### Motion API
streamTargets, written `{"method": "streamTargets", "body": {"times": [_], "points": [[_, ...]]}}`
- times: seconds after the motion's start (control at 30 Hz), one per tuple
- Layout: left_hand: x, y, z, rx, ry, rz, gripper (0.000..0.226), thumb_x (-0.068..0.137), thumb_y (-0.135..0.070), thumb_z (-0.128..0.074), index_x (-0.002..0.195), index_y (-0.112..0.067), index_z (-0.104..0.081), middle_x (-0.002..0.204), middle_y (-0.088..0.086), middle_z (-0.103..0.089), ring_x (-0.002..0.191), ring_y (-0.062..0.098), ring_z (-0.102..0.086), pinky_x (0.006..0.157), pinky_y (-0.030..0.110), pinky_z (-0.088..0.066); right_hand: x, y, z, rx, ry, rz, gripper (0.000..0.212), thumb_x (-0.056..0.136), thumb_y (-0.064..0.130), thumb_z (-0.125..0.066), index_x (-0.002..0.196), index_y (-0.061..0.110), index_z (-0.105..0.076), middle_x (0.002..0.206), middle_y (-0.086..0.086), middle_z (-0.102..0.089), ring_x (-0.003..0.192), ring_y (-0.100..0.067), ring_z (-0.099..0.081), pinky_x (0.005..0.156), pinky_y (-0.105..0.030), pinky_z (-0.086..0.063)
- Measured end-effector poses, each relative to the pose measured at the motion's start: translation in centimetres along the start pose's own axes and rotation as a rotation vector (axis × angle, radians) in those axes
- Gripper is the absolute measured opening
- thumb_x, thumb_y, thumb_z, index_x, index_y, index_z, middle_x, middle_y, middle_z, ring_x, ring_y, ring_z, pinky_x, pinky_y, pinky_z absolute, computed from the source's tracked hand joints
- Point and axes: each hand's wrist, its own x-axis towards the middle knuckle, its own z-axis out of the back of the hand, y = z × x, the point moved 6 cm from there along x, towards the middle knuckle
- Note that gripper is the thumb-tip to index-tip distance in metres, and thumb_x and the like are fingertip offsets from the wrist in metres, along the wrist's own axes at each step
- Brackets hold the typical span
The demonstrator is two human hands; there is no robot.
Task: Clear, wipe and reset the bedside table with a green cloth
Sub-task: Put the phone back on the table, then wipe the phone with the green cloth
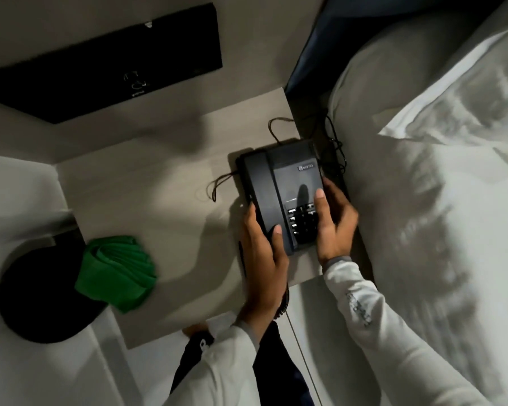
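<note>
Item: black telephone (279, 194), right side of bedside table (147, 183). My left hand (261, 259) and right hand (333, 227) clasp its opposite edges, keeping it level. Green cloth (116, 272): bunched, near-left corner, within reach for wiping.

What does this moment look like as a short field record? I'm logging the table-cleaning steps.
setting: bedside table beside a bed
held object: black telephone, gripped at its near end by both hands
left hand: on the handset side
right hand: on the keypad side
green cloth: bunched at the table's left edge, untouched
phone contact with table: cannot tell
cords: trailing behind the phone
</note>
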Motion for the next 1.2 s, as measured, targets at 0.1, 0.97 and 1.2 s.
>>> {"method": "streamTargets", "body": {"times": [0.1, 0.97, 1.2], "points": [[2.4, 0.3, 0.4, -0.011, -0.006, 0.003, 0.064, 0.103, -0.037, -0.042, 0.158, -0.009, -0.026, 0.162, 0.012, -0.037, 0.15, 0.024, -0.038, 0.12, 0.051, -0.036, 1.4, 0.8, -2.1, -0.022, 0.03, 0.018, 0.061, 0.087, 0.049, -0.063, 0.134, 0.009, -0.063, 0.128, -0.007, -0.07, 0.124, -0.016, -0.064, 0.11, -0.046, -0.049], [2.6, 14.9, 30.5, 0.114, -0.087, 0.357, 0.056, 0.091, -0.004, -0.072, 0.143, -0.009, -0.055, 0.133, 0.019, -0.064, 0.118, 0.027, -0.064, 0.094, 0.029, -0.051, -18.1, 1.0, -24.1, -0.543, 0.765, 0.132, 0.084, 0.078, 0.032, -0.079, 0.151, 0.019, -0.039, 0.144, -0.009, -0.051, 0.133, -0.029, -0.05, 0.113, -0.044, -0.042], [2.5, 14.7, 31.0, 0.13, 0.071, 0.275, 0.055, 0.067, 0.002, -0.091, 0.117, 0.001, -0.067, 0.094, 0.009, -0.071, 0.076, 0.0, -0.067, 0.063, 0.002, -0.049, -19.4, 0.6, -25.5, -0.653, 0.885, 0.108, 0.107, 0.064, 0.018, -0.089, 0.153, 0.035, -0.033, 0.135, -0.007, -0.046, 0.126, -0.028, -0.05, 0.113, -0.042, -0.044]]}}
